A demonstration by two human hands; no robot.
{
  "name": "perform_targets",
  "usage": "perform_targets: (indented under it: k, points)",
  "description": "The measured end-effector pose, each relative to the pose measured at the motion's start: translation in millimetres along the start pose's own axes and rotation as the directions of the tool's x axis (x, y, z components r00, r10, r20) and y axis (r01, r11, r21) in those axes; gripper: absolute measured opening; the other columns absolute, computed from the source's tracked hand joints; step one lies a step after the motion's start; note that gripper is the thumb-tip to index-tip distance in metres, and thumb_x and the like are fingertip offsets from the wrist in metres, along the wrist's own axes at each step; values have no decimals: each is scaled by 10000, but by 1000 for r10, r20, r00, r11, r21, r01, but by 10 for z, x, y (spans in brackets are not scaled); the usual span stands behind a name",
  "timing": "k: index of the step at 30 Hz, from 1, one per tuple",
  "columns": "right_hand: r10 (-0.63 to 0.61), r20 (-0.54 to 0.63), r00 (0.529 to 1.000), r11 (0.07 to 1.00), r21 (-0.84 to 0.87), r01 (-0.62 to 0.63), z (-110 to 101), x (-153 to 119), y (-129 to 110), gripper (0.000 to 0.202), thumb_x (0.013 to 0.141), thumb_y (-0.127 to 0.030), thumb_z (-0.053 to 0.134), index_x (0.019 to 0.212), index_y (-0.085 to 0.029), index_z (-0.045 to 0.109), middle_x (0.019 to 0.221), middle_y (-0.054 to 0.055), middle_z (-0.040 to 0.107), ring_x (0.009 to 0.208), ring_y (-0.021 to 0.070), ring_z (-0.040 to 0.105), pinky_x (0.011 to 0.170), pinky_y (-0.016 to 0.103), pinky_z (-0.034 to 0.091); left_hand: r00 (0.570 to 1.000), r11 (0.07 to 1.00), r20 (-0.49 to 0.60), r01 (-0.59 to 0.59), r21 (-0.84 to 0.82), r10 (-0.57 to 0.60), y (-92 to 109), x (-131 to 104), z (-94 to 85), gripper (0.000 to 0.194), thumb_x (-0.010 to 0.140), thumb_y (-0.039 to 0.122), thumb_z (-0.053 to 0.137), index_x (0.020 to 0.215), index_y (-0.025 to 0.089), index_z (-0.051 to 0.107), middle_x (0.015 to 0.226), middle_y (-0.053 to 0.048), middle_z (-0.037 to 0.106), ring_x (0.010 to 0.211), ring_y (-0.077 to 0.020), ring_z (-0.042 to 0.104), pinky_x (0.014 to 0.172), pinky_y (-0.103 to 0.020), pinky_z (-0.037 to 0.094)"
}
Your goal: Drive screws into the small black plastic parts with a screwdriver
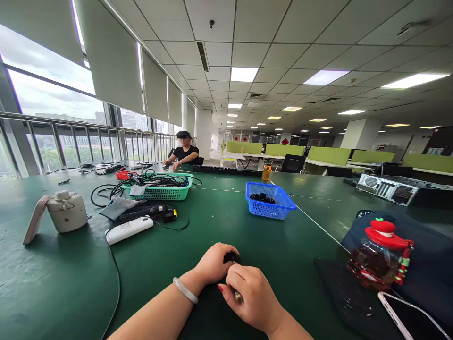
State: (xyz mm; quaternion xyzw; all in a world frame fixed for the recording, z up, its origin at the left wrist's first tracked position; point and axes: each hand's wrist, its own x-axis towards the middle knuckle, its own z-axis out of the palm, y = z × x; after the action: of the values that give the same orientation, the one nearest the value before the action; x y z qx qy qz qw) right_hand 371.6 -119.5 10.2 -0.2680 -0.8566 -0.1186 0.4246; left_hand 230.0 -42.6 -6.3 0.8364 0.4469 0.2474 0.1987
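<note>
Near the front of the green table [198, 226], my left hand [215, 262] is curled round a small black object [230, 257]. Close against it on the right, my right hand [252, 293] is closed on a thin tool, whose brassy end [238, 297] shows below the fingers. The tool's other end is hidden between the hands, at the black object. Beyond them stands a blue basket [286, 204] with small black parts [262, 198] in it.
Left: green basket [163, 192] of cables, white power strip [130, 230], black device [141, 213], beige pot [67, 211]. Right: red-lidded jar [375, 259], phone [410, 316], dark cloth [428, 255], metal computer case [389, 186]. A person [184, 153] sits at the far end.
</note>
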Motion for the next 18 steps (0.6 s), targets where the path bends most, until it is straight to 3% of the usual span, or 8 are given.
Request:
perform_targets:
  k: [18]
  points:
    - [-18,-17,1000,999,-27,18,1,11,-1,395,949,-277,412,564,-190,420,542,-24,438,485,101,373,499,257,248,1000,1000,-22,-6,-26,5,-1,-3,10,313,721,170,574,1002,243,689,1025,9,705,992,-191,581,920,-311,432]
